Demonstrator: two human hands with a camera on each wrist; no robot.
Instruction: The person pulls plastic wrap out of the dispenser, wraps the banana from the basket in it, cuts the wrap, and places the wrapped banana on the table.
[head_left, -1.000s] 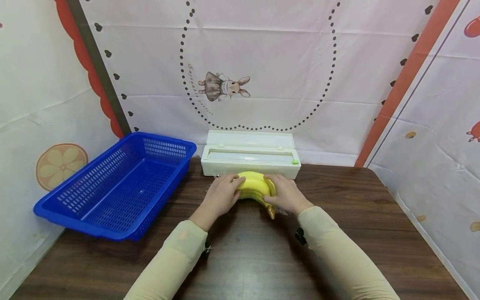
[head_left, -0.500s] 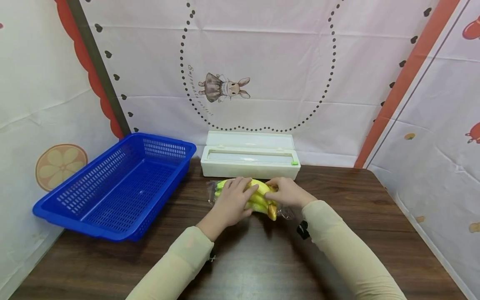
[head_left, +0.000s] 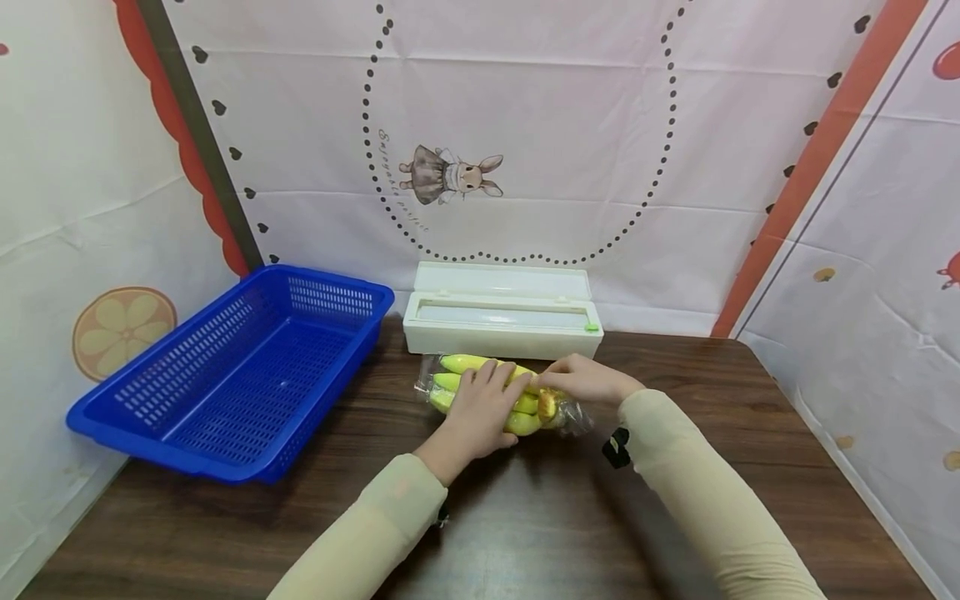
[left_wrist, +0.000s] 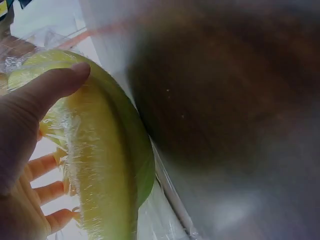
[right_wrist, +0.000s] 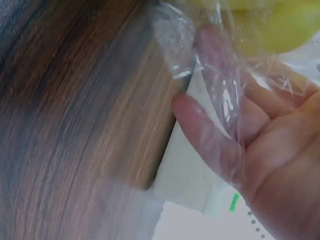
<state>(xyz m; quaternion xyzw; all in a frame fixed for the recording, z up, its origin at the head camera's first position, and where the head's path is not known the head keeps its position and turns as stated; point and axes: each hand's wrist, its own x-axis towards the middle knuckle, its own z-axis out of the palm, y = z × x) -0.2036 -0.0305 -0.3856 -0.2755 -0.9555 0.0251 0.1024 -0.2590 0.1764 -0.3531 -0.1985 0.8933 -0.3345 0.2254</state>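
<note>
A bunch of yellow-green bananas, wrapped in clear plastic wrap, lies on the table with its brown stem end to the right. My left hand spreads over the bunch and grips it; in the left wrist view the thumb presses one side while fingertips touch the other. At the stem end, my right hand has its fingertips together at the top banana. Loose film crosses its fingers in the right wrist view, and they seem to pinch it; the thumb is hidden there.
Behind the bananas stands a white plastic wrap dispenser with its lid up and a green slider. To the left is a blue slotted basket. A printed cloth hangs behind and beside the wooden table.
The bunch has turned over and settled flatter, showing several bananas and film at both ends. My left hand has moved right and nearer, onto its middle; my right hand has shifted slightly right.
</note>
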